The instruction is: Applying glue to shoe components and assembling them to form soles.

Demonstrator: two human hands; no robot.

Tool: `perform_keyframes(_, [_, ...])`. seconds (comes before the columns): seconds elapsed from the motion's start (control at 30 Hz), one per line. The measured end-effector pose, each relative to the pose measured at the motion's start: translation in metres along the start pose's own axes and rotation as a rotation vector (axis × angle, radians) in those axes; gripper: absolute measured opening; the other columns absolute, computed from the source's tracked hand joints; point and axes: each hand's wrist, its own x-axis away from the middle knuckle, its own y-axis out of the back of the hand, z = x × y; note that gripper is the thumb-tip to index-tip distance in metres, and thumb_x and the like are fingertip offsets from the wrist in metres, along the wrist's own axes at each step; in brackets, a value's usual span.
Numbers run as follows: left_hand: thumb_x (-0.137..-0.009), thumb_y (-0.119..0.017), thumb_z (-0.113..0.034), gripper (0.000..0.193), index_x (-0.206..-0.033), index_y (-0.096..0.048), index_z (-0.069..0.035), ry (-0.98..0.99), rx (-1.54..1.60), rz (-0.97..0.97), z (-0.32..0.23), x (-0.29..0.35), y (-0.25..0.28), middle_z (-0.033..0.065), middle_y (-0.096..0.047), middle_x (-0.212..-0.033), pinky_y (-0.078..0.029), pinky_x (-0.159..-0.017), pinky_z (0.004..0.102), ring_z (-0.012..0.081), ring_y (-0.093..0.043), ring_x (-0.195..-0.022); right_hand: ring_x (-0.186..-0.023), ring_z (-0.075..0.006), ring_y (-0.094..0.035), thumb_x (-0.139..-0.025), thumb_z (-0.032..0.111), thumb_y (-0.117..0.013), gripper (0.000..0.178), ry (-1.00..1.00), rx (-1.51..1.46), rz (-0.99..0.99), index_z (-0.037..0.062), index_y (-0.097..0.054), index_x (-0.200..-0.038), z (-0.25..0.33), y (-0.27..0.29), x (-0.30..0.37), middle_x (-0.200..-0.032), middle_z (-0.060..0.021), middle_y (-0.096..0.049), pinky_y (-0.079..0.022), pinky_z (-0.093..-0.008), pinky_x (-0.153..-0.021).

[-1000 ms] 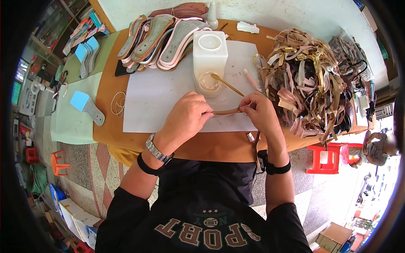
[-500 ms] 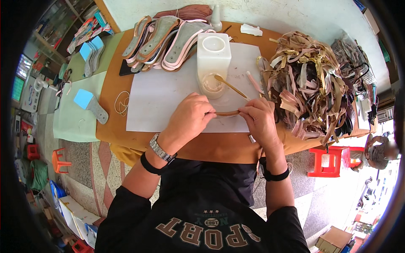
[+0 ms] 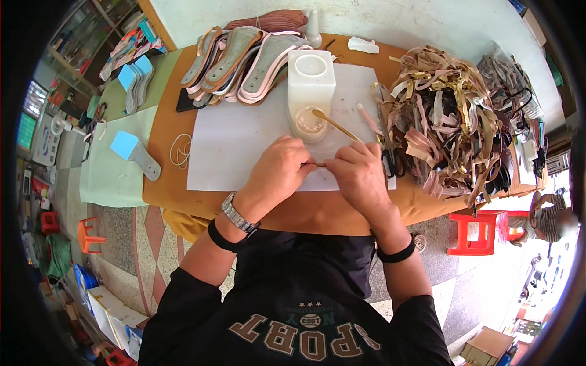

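Between my two hands is a narrow brown strip [image 3: 320, 165], pinched near each end; most of it is hidden by my fingers. My left hand [image 3: 278, 166] is closed on one end, and my right hand [image 3: 357, 174] is closed on the other, with only a short gap between them. Just beyond stands a white plastic container [image 3: 311, 85] with a round opening low on its near side, holding pale paste. A brush [image 3: 337, 125] with a yellowish handle leans from that opening toward my right hand. White paper [image 3: 226, 146] lies under the work.
Stacked grey sandal soles [image 3: 235, 64] with pink and brown edges lie at the back left. A tangled heap of strips [image 3: 455, 122] fills the right side, with black scissors [image 3: 390, 149] beside it. One sole with a blue pad [image 3: 137, 155] rests left. A red stool [image 3: 473, 232] stands on the floor.
My right hand has moved left toward my left hand, so less of the brown strip shows between them. The scissors now show more beside the right hand.
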Motion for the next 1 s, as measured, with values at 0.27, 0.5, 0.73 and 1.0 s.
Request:
perform_keyframes(0.27, [-0.08, -0.084, -0.006, 0.008, -0.084, -0.079, -0.001, -0.011, 0.046, -0.022, 0.001, 0.001, -0.004, 0.012, -0.067, -0.082, -0.053, -0.08, 0.0445, 0.0344, -0.065, -0.088, -0.086, -0.0218, -0.06, -0.081, 0.011, -0.07, 0.005, -0.003, 0.059, 0.015, 0.0133, -0.074, -0.082, -0.001, 0.007, 0.001, -0.08, 0.0007, -0.06, -0.041, -0.0394, -0.083])
perform_keyframes(0.5, [-0.08, -0.084, -0.006, 0.01, -0.087, -0.079, -0.001, 0.004, 0.049, 0.0, 0.005, -0.003, 0.003, 0.0129, -0.069, -0.082, -0.054, -0.08, 0.0451, 0.0352, -0.065, -0.087, -0.084, -0.0222, -0.059, -0.079, 0.01, -0.069, 0.003, -0.011, 0.04, 0.023, 0.0123, -0.071, -0.078, 0.017, -0.009, -0.012, -0.078, -0.0007, -0.057, -0.04, -0.0393, -0.081])
perform_keyframes(0.73, [-0.08, -0.084, -0.005, 0.015, -0.095, -0.082, -0.002, 0.015, 0.004, 0.028, 0.007, 0.007, 0.015, 0.0123, -0.076, -0.09, -0.055, -0.081, 0.0423, 0.0334, -0.067, -0.089, -0.085, -0.0218, -0.059, -0.078, 0.011, -0.07, 0.003, -0.076, 0.02, 0.008, 0.0123, -0.071, -0.075, 0.016, -0.006, -0.007, -0.077, -0.0003, -0.057, -0.041, -0.0397, -0.08])
perform_keyframes(1.0, [-0.081, -0.085, -0.002, 0.017, -0.098, -0.082, -0.003, 0.122, -0.045, -0.159, 0.006, 0.017, 0.023, 0.0119, -0.078, -0.092, -0.058, -0.079, 0.0405, 0.0317, -0.072, -0.088, -0.085, -0.0224, -0.059, -0.079, 0.011, -0.07, 0.005, -0.075, 0.0, 0.023, 0.0119, -0.069, -0.074, 0.013, -0.007, -0.01, -0.076, -0.0007, -0.056, -0.041, -0.04, -0.081])
